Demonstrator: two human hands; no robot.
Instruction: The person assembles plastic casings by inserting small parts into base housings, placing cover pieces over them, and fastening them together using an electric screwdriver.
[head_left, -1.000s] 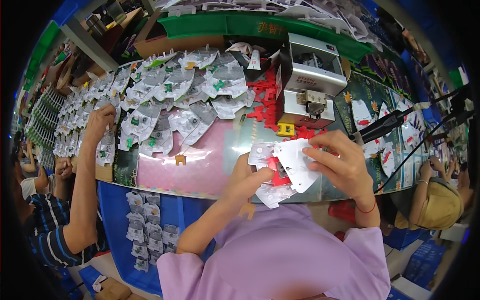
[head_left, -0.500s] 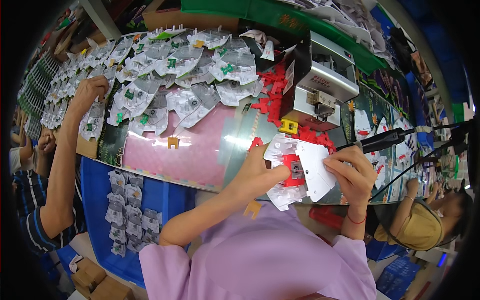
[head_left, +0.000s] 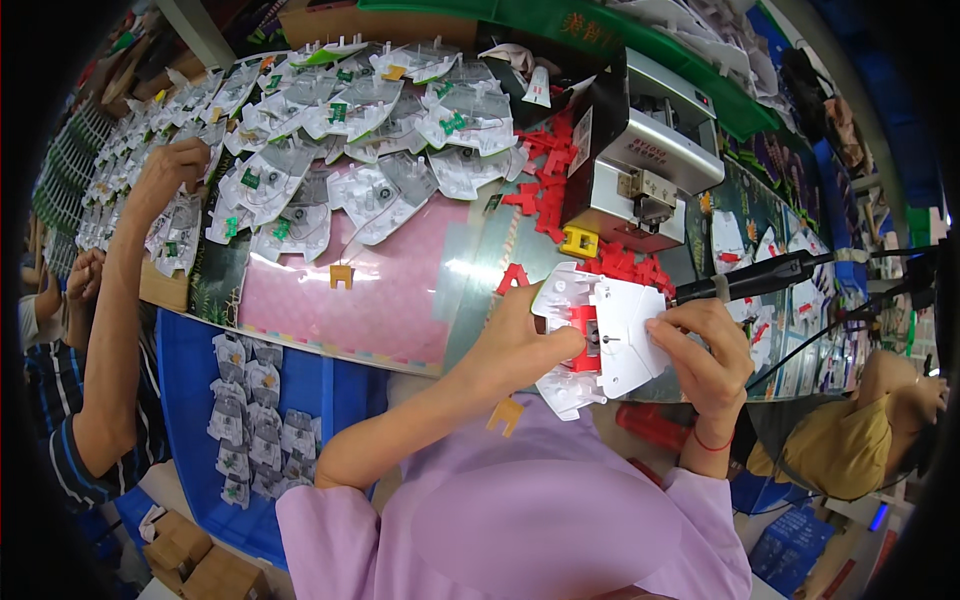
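Note:
My left hand (head_left: 528, 342) grips a clear-and-white plastic housing (head_left: 566, 396) by its left side, thumb lying across the front. A red plastic piece (head_left: 583, 360) sits in the middle of that housing. Between the fingertips and thumb of my right hand (head_left: 706, 352) is the right edge of a smooth white plastic panel (head_left: 630, 352). The panel lies against the housing's right side and overlaps part of it. A tan U-shaped clip (head_left: 504, 416) hangs below the housing, in front of my shirt.
Behind my hands stand a silver-and-black bench machine (head_left: 655, 150), a yellow block (head_left: 579, 241) and piled red plastic clips (head_left: 628, 266). A black cylindrical tool (head_left: 750, 282) extends in from the right. Many clear housings (head_left: 380, 195) cover the table's left; a co-worker's hand (head_left: 176, 168) reaches there. A blue bin (head_left: 345, 390) holds more.
The white panel has shifted slightly left over the housing and covers more of the red piece. My right hand moved with it. At the right, a co-worker has raised an arm.

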